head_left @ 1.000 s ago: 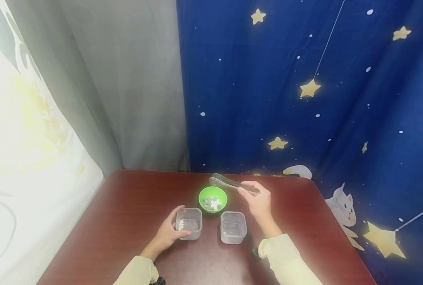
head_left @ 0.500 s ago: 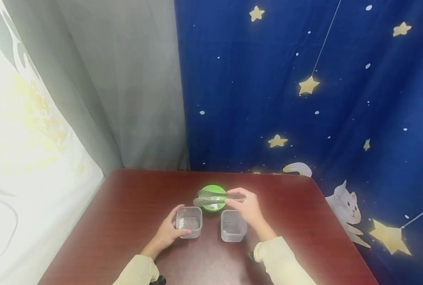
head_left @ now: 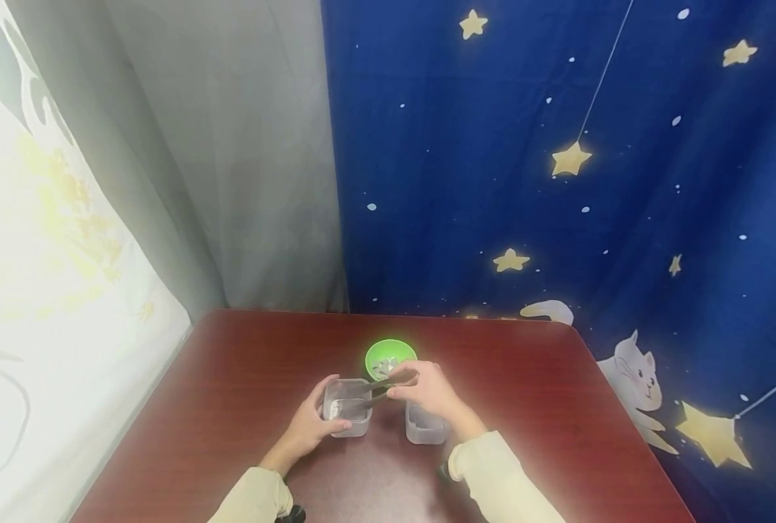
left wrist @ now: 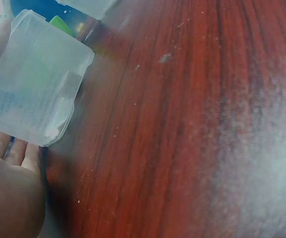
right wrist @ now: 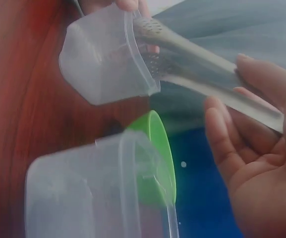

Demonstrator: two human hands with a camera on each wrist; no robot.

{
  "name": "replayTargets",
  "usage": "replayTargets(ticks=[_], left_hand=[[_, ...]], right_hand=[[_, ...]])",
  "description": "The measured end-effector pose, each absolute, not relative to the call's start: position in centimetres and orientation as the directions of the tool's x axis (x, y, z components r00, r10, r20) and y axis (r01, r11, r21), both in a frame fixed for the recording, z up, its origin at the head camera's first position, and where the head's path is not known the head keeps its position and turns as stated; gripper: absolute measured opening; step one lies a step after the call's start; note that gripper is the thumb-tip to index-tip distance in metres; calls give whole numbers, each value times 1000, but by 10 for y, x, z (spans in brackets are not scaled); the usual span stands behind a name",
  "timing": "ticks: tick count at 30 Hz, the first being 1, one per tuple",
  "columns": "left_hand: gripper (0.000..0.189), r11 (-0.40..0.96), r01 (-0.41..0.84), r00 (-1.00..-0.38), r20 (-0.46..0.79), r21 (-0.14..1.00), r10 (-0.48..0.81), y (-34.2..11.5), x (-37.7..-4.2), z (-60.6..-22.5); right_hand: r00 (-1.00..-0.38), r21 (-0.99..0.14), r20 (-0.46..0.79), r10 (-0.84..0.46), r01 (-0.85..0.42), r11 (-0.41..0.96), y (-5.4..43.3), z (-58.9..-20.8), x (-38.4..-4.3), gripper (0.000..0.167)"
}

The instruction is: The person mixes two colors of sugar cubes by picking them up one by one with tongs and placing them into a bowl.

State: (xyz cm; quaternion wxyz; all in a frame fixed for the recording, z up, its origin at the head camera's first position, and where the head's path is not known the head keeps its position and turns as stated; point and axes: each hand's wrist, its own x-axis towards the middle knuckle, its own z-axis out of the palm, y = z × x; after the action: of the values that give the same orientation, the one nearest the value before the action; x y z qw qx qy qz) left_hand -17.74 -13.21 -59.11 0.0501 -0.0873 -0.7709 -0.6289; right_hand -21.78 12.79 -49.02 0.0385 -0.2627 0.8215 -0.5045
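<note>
My left hand holds a clear square plastic container on the table, thumb at the near side and fingers round the far left. Through its wall in the left wrist view, small white bits show low down. My right hand grips metal tongs between thumb and fingers. Their perforated tips reach into the mouth of that container, slightly apart; whether a piece sits between them cannot be told. Behind, a green bowl contains several small white and grey pieces.
A second clear plastic container stands to the right, partly under my right hand and wrist. All stand on a dark red wooden table. A grey curtain and a blue starry curtain hang beyond the table's far edge.
The tongs in my right hand have moved left and nearer, from above the green bowl's far edge, across it, to the left container. My left hand has stayed on its container.
</note>
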Motion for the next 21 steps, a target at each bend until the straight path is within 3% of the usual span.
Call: replayTargets(ticks=[8,15,21], left_hand=[[95,187,226,-973,212,956,93,-135,-181,-593],[93,187,226,-974,217,956,68,-125,-167,-595],[94,206,264,-964,254,942,74,-119,-159,-595]], right_hand=[[-836,-763,150,-528,-437,476,114,-487,-218,29],[-783,-746,129,-609,-481,460,111,-484,-207,24],[-787,-720,121,-605,-489,492,111,-488,-199,23]])
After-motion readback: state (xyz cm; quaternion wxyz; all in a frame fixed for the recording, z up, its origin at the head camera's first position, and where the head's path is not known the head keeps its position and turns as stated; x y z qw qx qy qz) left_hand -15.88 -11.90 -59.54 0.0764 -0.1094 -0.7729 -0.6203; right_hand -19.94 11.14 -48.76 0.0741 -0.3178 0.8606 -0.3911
